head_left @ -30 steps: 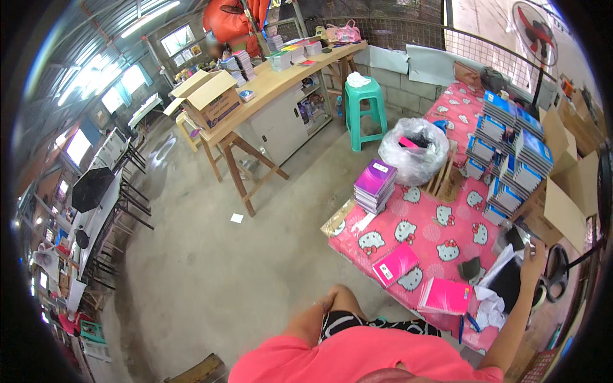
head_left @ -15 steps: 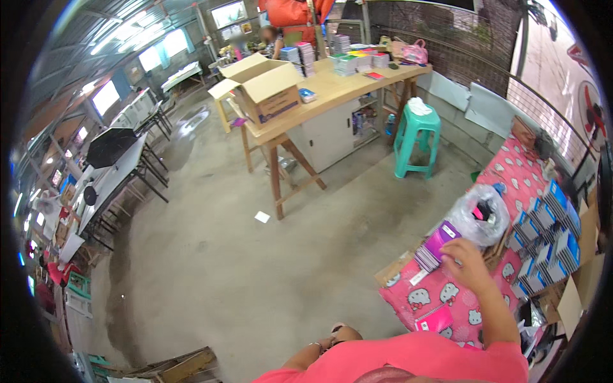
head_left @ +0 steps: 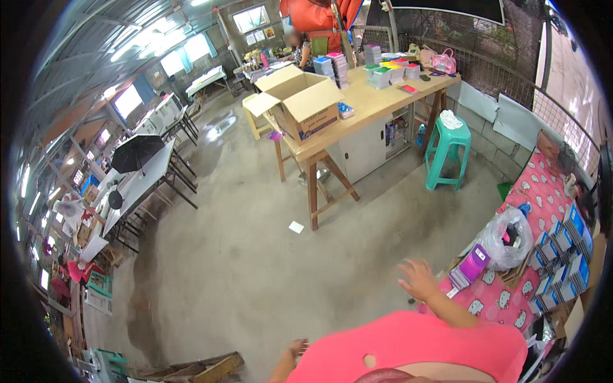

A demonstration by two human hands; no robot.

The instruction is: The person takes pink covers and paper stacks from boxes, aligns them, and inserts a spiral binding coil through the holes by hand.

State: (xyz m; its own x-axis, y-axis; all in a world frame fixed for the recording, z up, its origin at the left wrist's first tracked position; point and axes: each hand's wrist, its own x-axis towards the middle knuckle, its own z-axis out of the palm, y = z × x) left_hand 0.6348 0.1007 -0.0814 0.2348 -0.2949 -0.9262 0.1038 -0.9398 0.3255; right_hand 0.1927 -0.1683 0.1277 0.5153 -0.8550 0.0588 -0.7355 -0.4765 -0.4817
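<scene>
R hand (head_left: 418,279) is hovering, fingers spread, w/ nothing visibly in it, just L of the purple notebook stack (head_left: 469,265), which is sitting nr the pink-covered tabletop's (head_left: 488,309) edge. L hand (head_left: 298,348) is hanging low, partly hidden; can't tell its grip. Concrete floor (head_left: 255,281) is stretching btwn hands & wooden tabletop (head_left: 370,103).

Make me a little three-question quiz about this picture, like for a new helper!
1. True or false: the right hand is holding something.
2. What colour is the stool: (A) red, (B) green or (C) black?
3. Fill in: on the wooden table stands an open ____.

Key:
1. False: it is empty, to the left of the purple notebooks in the picture.
2. B
3. cardboard box
</scene>
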